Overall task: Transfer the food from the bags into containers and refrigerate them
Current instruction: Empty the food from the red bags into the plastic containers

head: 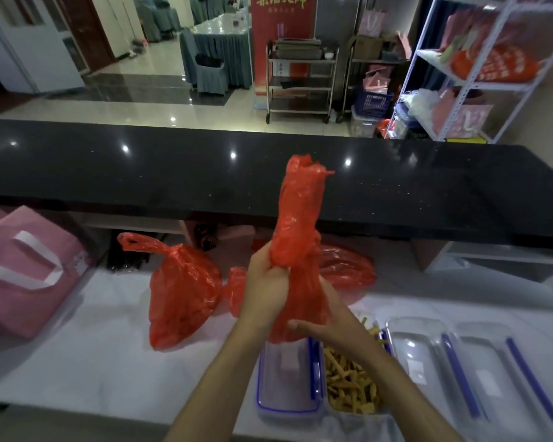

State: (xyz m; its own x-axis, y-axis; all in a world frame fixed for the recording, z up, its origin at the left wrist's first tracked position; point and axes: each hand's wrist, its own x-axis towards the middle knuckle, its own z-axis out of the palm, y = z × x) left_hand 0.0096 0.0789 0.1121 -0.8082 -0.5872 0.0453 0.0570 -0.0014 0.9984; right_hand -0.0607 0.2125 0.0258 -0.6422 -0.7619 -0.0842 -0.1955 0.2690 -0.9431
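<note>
Fries (pixel 348 384) boxed under right hand (pixel 328 327), both hands gripping emptied-looking red bag (pixel 297 224); full bag (pixel 182 295) beside left hand (pixel 265 282) pending, nothing refrigerated.

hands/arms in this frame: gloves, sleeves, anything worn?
Both are bare. The left hand and right hand show no gloves, and no rings are visible. Both forearms are uncovered to the bottom edge of the picture: no sleeve, watch, band or strap is in view. The picture is too soft for finer marks.
</note>
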